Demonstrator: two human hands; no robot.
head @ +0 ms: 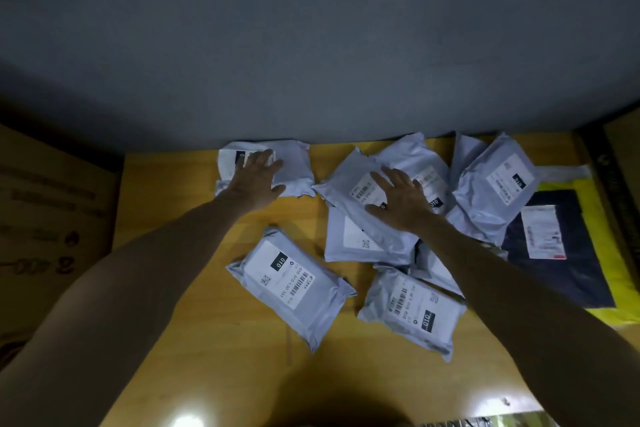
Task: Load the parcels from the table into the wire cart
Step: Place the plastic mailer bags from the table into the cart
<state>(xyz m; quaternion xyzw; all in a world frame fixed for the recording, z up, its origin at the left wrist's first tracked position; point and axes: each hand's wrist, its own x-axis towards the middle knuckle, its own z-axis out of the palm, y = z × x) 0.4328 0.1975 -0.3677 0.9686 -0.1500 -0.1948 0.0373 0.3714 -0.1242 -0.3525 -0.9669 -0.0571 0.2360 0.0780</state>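
Left hand (258, 177) flat on far parcel (294, 166), right hand (401, 199) on heaped parcels (346, 184).

We face a plain grey-blue wall (311, 28) that fills the upper half of the view, matt and evenly coloured. Below it lies a yellowish wooden worktop (194, 340), its far edge meeting the wall. To the left of the worktop we see a brown cardboard box (52, 218), its dark printing too blurred to read. At the far right a dark upright strip (602, 163) stands beside the worktop's corner. The room is dim. We find two bright glares (188, 421) on the near part of the worktop, with a dark shadow (346, 402) between them.
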